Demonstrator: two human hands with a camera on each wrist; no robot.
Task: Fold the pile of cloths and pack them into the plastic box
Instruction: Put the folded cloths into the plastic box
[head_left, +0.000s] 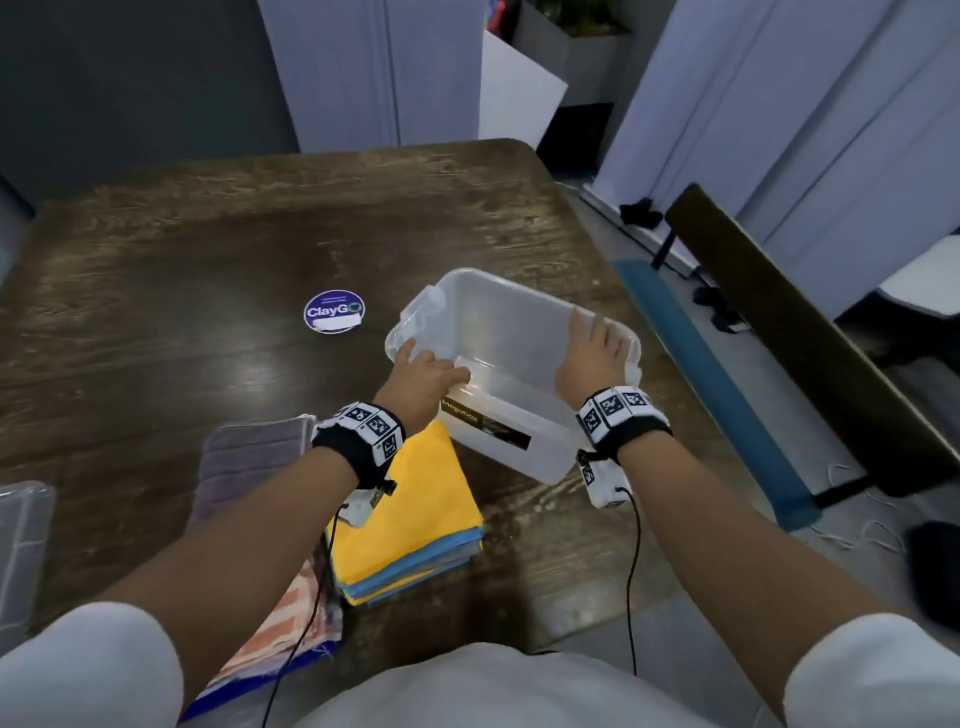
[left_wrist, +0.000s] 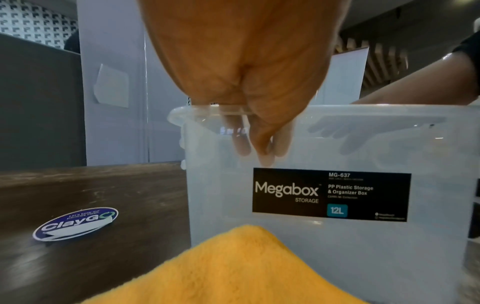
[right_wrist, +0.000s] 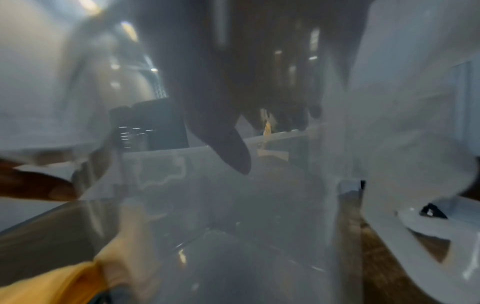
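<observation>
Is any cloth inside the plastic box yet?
No, the plastic box shows only its bare bottom, and the folded stack of cloths lies on the table beside it.

1. The table (head_left: 208, 249) in front of me is dark brown wood with a strong grain and a rounded far corner.
2. A round blue sticker (head_left: 334, 310) reading "ClayGo" lies flat on it, with a white strip across its lower part.
3. To my right, a bench runs alongside the table, with a blue seat (head_left: 717, 384) and a dark backrest (head_left: 810, 332).
4. Black cables (head_left: 719, 312) lie on the grey floor behind the bench.
5. Pale partition panels (head_left: 779, 104) stand beyond the bench, and another panel (head_left: 337, 67) stands past the far edge of the table.
6. A white board (head_left: 514, 93) leans between them.
</observation>
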